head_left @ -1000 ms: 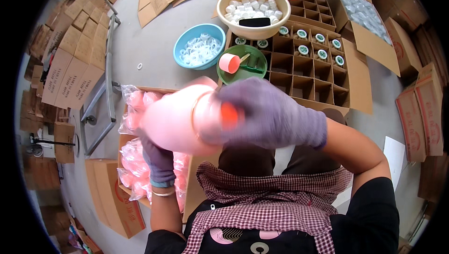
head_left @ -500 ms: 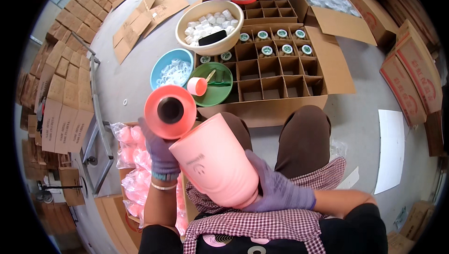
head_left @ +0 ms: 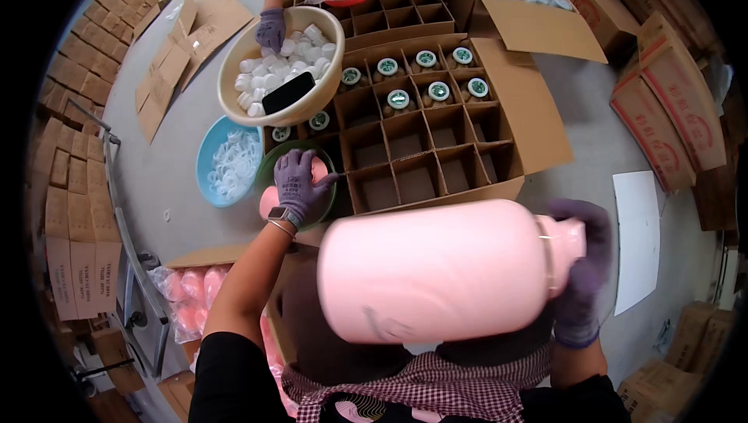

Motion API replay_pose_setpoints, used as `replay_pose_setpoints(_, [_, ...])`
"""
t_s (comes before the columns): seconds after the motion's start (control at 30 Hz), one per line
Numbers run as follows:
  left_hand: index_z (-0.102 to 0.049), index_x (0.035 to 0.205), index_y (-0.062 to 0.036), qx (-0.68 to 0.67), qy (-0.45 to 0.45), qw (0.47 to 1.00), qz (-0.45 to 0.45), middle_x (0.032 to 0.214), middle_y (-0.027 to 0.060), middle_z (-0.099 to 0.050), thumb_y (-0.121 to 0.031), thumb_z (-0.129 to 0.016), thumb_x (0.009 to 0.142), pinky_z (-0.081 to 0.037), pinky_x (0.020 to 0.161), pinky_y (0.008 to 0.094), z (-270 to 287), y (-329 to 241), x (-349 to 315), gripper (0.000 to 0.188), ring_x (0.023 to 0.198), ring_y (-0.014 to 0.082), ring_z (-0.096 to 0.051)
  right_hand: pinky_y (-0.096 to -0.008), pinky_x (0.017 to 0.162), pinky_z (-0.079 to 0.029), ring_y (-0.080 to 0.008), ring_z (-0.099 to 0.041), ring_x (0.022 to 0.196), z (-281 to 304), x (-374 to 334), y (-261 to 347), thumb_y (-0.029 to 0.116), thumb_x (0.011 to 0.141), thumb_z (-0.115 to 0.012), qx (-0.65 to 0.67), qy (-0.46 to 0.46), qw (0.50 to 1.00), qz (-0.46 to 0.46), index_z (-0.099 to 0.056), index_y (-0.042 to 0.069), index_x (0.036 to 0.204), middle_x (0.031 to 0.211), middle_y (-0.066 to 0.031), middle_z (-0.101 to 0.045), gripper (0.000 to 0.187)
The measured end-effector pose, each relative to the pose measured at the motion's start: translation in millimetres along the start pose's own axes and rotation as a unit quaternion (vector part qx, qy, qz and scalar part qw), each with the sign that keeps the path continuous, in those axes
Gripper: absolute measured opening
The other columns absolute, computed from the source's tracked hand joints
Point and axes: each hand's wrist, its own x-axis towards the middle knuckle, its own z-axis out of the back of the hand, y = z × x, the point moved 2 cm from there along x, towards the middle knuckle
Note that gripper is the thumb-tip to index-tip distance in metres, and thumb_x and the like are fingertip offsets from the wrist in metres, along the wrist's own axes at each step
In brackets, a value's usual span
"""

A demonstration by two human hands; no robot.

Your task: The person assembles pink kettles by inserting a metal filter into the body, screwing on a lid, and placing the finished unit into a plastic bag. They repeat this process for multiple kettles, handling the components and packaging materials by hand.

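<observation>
My right hand [head_left: 580, 275] is closed around the narrow end of a large pink flask body [head_left: 436, 271], tilted on its side across my lap with its broad end to the left. The flask is slightly blurred. My left hand [head_left: 300, 181] reaches into a green bowl [head_left: 329, 209], fingers curled over a pink cup-like piece [head_left: 318, 170]. Another rounded pink part [head_left: 270, 202] shows beside that wrist. How firmly the left fingers grip is partly hidden.
A co-worker's gloved hand [head_left: 271, 29] is in a cream basin [head_left: 336, 57] of white caps with a black phone [head_left: 288, 93]. A blue bowl [head_left: 204, 166] holds translucent rings. Ahead stands a divided carton [head_left: 448, 199] with several white-and-green-capped bottles. Pink wrapped parts [head_left: 187, 287] lie at left.
My left hand has moved from the funnel-shaped pink piece into the green bowl. The flask has swung onto its side, moving right. A co-worker's hand has entered the cream basin.
</observation>
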Motion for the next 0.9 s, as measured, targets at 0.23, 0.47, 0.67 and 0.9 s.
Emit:
replay_pose_setpoints(0.23, [-0.053, 0.132, -0.0072, -0.164, 0.032, 0.983, -0.074, 0.126, 0.0217, -0.055, -0.029, -0.077, 0.082, -0.054, 0.095, 0.0471, -68, -109, 176, 0.059, 0.113, 0.0411, -0.062, -0.0405, 0.082, -0.051, -0.0254, -0.061, 0.092, 17, 17, -35, 0.048, 0.092, -0.063, -0.05, -0.079, 0.994, 0.065, -0.052, 0.005, 0.126, 0.108, -0.0176, -0.063, 0.056])
replay_pose_setpoints(0.47, [-0.061, 0.125, -0.002, 0.006, 0.322, 0.946, 0.03, 0.133, 0.0216, -0.063, -0.045, -0.08, 0.074, -0.051, 0.104, 0.0409, -147, -129, 256, 0.068, 0.125, 0.0339, -0.062, -0.037, 0.082, -0.048, -0.0241, -0.058, 0.086, 22, 37, -40, 0.058, 0.084, -0.072, -0.028, -0.034, 0.998, 0.043, -0.053, 0.004, 0.122, 0.102, -0.0176, -0.064, 0.069])
replay_pose_setpoints(0.67, [-0.063, 0.122, -0.0045, -0.03, 0.116, 0.993, -0.008, 0.124, 0.0189, -0.062, -0.042, -0.085, 0.069, -0.052, 0.098, 0.0439, -23, -123, 228, 0.068, 0.113, 0.0371, -0.064, -0.035, 0.09, -0.049, -0.0207, -0.06, 0.098, 11, 37, -27, 0.056, 0.083, -0.072, 0.068, -0.079, 0.992, -0.069, -0.048, 0.0, 0.132, 0.107, -0.0149, -0.062, 0.078])
replay_pose_setpoints(0.9, [-0.041, 0.15, -0.0066, -0.179, -0.029, 0.983, -0.035, 0.1, 0.0097, -0.064, -0.011, -0.092, 0.064, -0.054, 0.075, 0.0327, 294, -133, 45, 0.099, 0.082, 0.0188, -0.065, -0.0364, 0.095, -0.055, -0.0226, -0.063, 0.105, -1, 21, -35, 0.038, 0.096, -0.064, 0.346, -0.013, 0.936, -0.067, -0.048, 0.0, 0.136, 0.117, -0.0136, -0.063, 0.058])
